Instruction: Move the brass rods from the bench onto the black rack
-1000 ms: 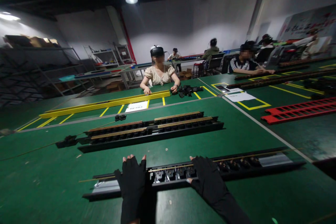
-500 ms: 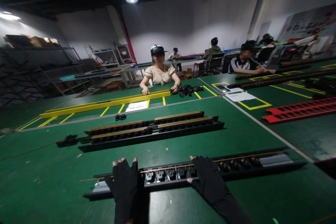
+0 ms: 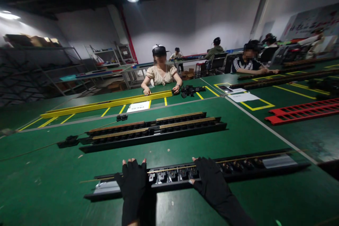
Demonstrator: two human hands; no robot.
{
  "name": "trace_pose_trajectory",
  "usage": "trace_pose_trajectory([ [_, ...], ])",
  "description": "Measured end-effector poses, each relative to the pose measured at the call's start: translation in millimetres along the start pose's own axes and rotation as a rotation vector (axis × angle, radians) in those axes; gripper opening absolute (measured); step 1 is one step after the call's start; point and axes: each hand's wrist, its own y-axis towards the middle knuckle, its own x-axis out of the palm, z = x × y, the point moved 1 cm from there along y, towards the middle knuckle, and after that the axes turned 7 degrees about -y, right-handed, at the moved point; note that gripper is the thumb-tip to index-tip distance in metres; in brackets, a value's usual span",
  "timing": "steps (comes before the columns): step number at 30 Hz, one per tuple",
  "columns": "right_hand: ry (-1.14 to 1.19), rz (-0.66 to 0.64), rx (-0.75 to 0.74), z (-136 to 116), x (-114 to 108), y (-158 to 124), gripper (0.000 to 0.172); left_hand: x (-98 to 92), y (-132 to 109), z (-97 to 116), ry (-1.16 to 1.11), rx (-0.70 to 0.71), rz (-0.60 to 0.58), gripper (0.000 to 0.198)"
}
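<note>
A long black rail (image 3: 251, 166) with a thin brass rod along its top and several small clips inside lies across the green table (image 3: 53, 183) close to me. My left hand (image 3: 134, 183), in a black fingerless glove, lies flat across the rail left of the clips, its fingertips showing past the far edge. In the same kind of glove, my right hand (image 3: 210, 180) rests flat over the rail right of the clips, thumb at the near edge. Neither hand holds anything.
A second, longer black rail assembly (image 3: 153, 130) lies further back, a small black part (image 3: 69, 142) at its left end. Beyond are a yellow rail (image 3: 106, 104), a paper sheet (image 3: 137, 107) and a seated person (image 3: 161, 72). Red rails (image 3: 302, 111) lie at the right.
My left hand slid left along the rail, then back right to about where it began. My right hand and the rail have stayed put.
</note>
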Motion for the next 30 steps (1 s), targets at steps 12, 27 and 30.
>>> trace_pose_trajectory([
  [12,0.037,0.005,0.012,-0.1,1.1,-1.1,0.065,-10.5,-1.6,15.7,-0.074,0.073,-0.039,0.038],
  [27,0.026,-0.002,0.012,-0.5,-0.1,-0.7,0.062,-6.8,-1.6,46.2,-0.117,0.163,-0.036,0.040],
  [30,0.015,0.014,-0.003,0.0,-1.7,1.2,0.063,-1.6,-4.3,52.2,-0.129,0.197,-0.051,0.039],
])
